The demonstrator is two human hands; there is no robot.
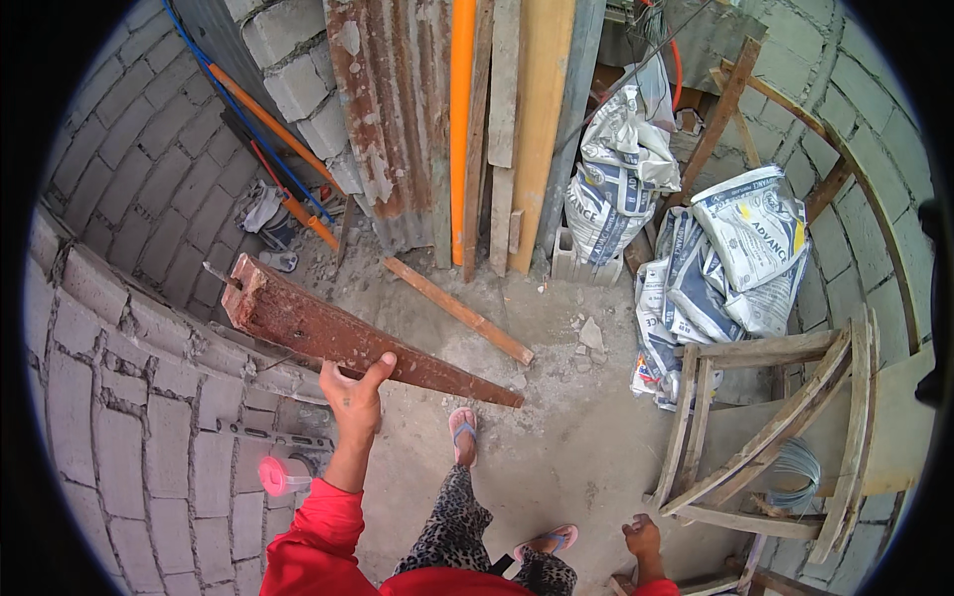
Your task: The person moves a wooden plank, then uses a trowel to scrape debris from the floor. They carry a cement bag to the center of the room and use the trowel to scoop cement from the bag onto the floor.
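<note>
Reddish-brown beam (318, 329) looks stiff, heavy; we'd grip mid-length, as our left hand (354, 397) does; our right hand (644, 537) hangs half-curled, seemingly empty.

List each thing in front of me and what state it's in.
Left hand, gripping the beam
Red-brown beam, held, slanting
Right hand, fingers partly curled, nothing visibly held
Wood strip, lying on the floor
Corrugated sheet, rusty, upright
Orange pipe, upright
White-and-blue sacks, crumpled, heaped
Wire, coiled
</note>
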